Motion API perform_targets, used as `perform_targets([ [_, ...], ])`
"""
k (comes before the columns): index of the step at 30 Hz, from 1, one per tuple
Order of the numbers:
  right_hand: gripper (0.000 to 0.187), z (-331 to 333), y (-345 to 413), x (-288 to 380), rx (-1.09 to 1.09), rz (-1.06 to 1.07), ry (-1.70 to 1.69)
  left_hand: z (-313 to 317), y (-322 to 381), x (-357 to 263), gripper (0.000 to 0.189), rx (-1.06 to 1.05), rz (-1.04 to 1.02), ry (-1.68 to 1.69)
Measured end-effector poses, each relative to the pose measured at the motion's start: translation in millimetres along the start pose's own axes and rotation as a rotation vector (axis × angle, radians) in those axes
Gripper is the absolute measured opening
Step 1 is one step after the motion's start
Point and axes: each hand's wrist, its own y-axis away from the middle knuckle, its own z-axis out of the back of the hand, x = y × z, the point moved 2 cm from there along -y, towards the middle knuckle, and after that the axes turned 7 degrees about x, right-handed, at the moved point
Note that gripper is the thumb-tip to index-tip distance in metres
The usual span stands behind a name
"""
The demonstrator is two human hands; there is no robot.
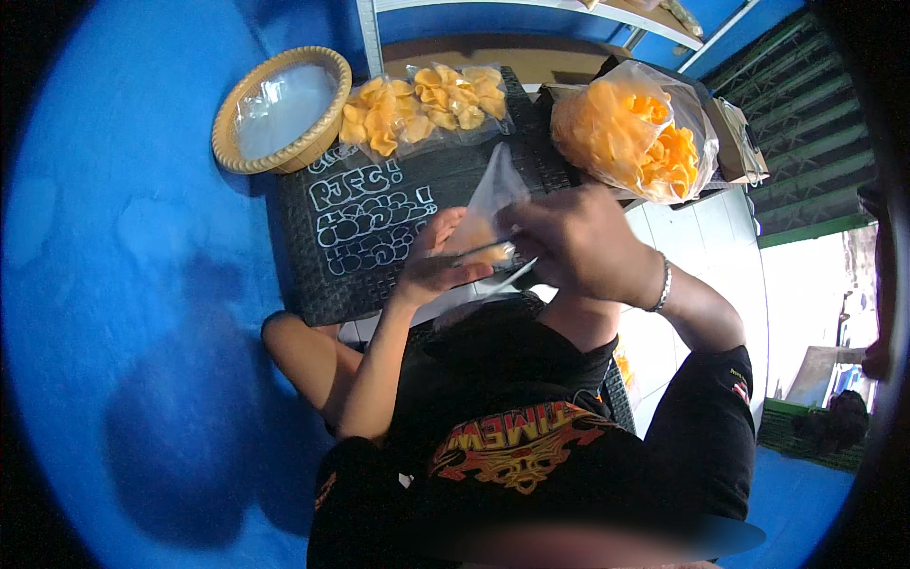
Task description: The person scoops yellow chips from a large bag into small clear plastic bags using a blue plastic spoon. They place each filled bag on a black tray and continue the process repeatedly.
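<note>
My left hand (444, 267) grips a clear plastic bag (502, 174) above the near edge of a dark woven-textured table (298, 245). Orange chips (495, 253) lie in the bag's lower part. Across it runs a thin dark strip (462, 254), reaching from my left fingers towards the right hand. Fingers curled and blurred, my right hand (569, 238) is at the bag's right side; what they hold is hidden. Below it shows a narrow pale strip (517, 276), which I cannot identify.
A woven basket (222, 142) holding clear plastic stands at the back left. Beside it lie several filled chip bags (426, 103). At the right is a large open bag of orange chips (633, 135), near a cardboard box (736, 142). A blue wall (142, 249) borders the left.
</note>
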Motion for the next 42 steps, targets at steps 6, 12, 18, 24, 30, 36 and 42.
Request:
perform_targets([
  [6,0.04,-8,15,-2,0.082,-0.193,-0.272,-7,6,3,0.047,0.008,0.201,-0.04],
  [12,0.04,47,69,-64,-0.547,-0.642,-0.49,0,5,3,0.039,-0.125,0.121,-0.003],
  [18,0.043,109,125,-144,-0.344,-1.193,0.338,1,1,-4,0.033,-0.172,0.063,0.112],
  [24,0.032,96,124,-218,0.076,-0.964,0.752,-3,-2,-3,0.04,-0.176,0.078,0.117],
  [30,0.024,75,118,-258,0.154,-0.876,0.881,-2,1,-4,0.038,-0.179,0.063,0.053],
  [36,0.026,100,122,-202,0.049,-1.068,0.883,1,1,-10,0.043,-0.224,0.104,0.011],
  [42,0.024,133,115,-105,-0.206,-1.311,0.908,1,1,-9,0.05,-0.242,0.157,0.004],
])
